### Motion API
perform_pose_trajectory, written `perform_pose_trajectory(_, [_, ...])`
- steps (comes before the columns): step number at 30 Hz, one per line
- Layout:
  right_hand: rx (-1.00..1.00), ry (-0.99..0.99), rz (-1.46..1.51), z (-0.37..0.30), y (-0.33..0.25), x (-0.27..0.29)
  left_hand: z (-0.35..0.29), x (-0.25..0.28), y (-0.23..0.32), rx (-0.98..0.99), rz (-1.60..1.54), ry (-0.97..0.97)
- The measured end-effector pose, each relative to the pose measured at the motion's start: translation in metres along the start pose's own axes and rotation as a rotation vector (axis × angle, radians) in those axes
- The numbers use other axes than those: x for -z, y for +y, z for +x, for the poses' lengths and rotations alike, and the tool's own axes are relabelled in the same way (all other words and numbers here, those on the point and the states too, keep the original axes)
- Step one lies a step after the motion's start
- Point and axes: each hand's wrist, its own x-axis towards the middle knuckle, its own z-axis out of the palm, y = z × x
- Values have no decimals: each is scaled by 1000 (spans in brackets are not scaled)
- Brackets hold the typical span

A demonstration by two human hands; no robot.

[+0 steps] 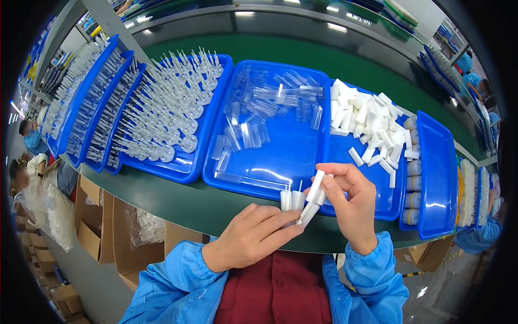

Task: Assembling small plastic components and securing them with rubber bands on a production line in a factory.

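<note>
My left hand [256, 235] is closed around several small white-and-clear cylindrical pieces [291, 201], two of them with a thin pin sticking up. My right hand [350, 202] pinches a white stick [315, 186] between thumb and fingers, just right of these pieces. Another white piece [308, 215] lies tilted between the two hands. Both hands are above the near edge of the blue trays. Clear tubes [259, 132] lie scattered in the middle blue tray [283, 151]. White sticks [367, 121] are heaped in the blue tray [337, 154] to its right.
Rows of clear stemmed parts [167, 119] stand in a blue tray [199, 154] at the left, with more loaded trays beyond. An upright blue tray [437, 183] is at the right, beside stacked rolls [412, 183]. Open cardboard boxes [127, 248] stand below the green bench [145, 191].
</note>
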Motion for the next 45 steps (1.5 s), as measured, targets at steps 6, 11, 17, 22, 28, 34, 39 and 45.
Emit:
perform_pose_trajectory(6, [-107, -129, -106, 6, -15, 16, 2, -2, 4, -4, -60, 2])
perform_pose_trajectory(11, [-217, -185, 131, 14, -16, 19, 2, -1, 4, 5, -61, 0])
perform_pose_trajectory(17, [-34, 220, 209, 8, -7, 3, 0, -1, 4, 31, -70, 21])
perform_pose_trajectory(22, [-70, 80, 305, -5, -6, -7, -1, -6, 6, 31, -76, 37])
perform_pose_trajectory(28, [-87, 168, 264, -9, 1, -5, -4, -7, 9, 61, -53, 85])
perform_pose_trajectory(34, [102, -17, -213, -14, 5, 3, -5, -9, 6, 83, -85, 99])
perform_pose_trajectory(39, [235, -137, -239, -17, 6, 5, -8, -14, 0, 136, -209, 224])
perform_pose_trajectory(45, [494, -137, -315, -20, 17, -5, -12, -21, -3, 182, -262, 295])
